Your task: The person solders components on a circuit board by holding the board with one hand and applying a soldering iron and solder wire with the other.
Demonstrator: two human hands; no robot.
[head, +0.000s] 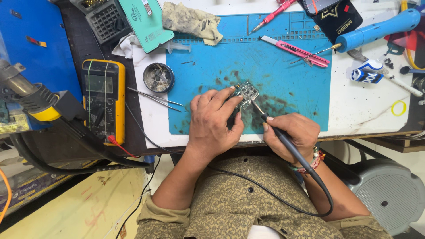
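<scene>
Cluttered repair bench, blue silicone work mat [283,79] over white tabletop [363,110], dark scorch smudges mid-mat.

Small circuit board [246,92] flat on mat, near its lower centre. Pinned at lower-left edge by left hand [212,124]: fingers [223,95] curled down over board edge, index tip touching its top-left corner, thumb [237,128] tucked just below. Rest of board exposed to the right of the fingertips.

Soldering iron [283,139] gripped pen-style in right hand [292,135], fingers clenched round black handle, tip slanting up-left and meeting board's lower-right edge. Cable looping back across lap.

For a clean joint: keep board pressed flat, keep holding fingers clear of hot tip, rest right wrist on table edge for steadiness, touch tip only to the pad being worked, brief contact. Tip sits very near left fingertips; burn risk if either hand slips.

Further out: tweezers [155,97] and round flux tin [158,77] left of mat, yellow multimeter [104,99] beyond. Pink utility knife [294,51] and pink screwdriver [272,15] on upper mat, dirty rag [190,22] at top edge, blue-handled tool [378,28] upper right. Hot-air nozzle [26,95] far left.
</scene>
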